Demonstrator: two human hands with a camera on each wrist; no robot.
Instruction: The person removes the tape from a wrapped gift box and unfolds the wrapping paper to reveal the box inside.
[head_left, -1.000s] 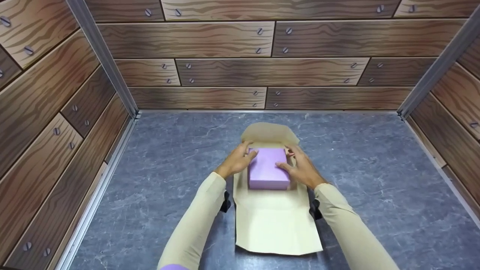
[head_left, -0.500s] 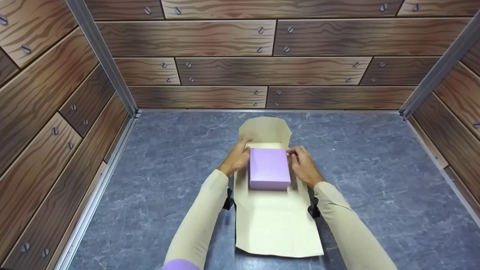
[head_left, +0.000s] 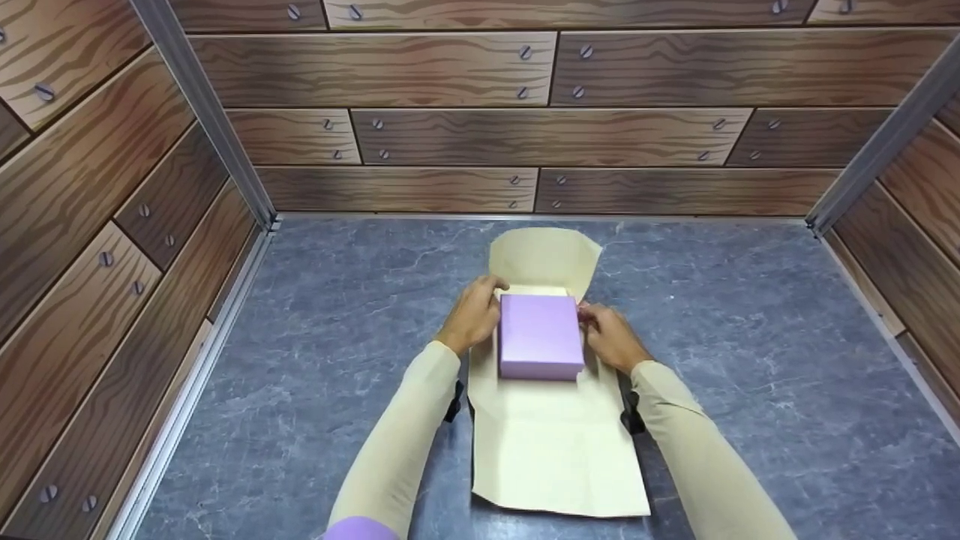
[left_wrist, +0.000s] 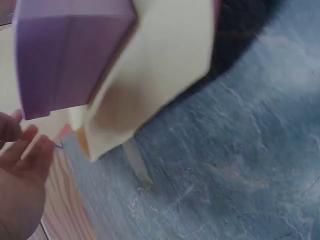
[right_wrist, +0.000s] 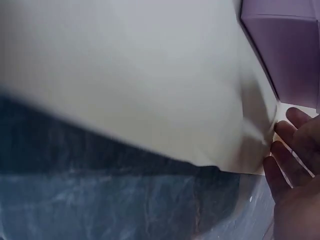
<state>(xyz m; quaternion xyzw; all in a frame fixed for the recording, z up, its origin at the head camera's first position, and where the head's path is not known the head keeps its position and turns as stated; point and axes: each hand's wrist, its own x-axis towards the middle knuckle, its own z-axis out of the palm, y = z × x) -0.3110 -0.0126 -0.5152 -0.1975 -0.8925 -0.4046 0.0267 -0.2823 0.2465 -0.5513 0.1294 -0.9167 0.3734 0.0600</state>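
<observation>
A purple box (head_left: 540, 330) lies on a long cream sheet of wrapping paper (head_left: 555, 450), whose far flap (head_left: 544, 259) stands raised behind it. My left hand (head_left: 472, 311) is at the box's far left corner, its fingers curled at the paper's crease. At the far right corner my right hand (head_left: 613, 337) pinches the paper's side. The left wrist view shows the box's end (left_wrist: 65, 60) and the bent paper edge (left_wrist: 150, 85) beside it. In the right wrist view, fingertips (right_wrist: 282, 132) touch the paper close to the box; the exact hold is partly hidden.
The grey-blue marbled table (head_left: 337, 375) extends around the paper. Wood-patterned walls (head_left: 420, 135) with metal corner posts (head_left: 217, 127) enclose the back and both sides.
Both thumbs have left the top of the box, and the hands have shifted to its sides. The far paper flap has risen and opened out farther back. The box has stayed in place.
</observation>
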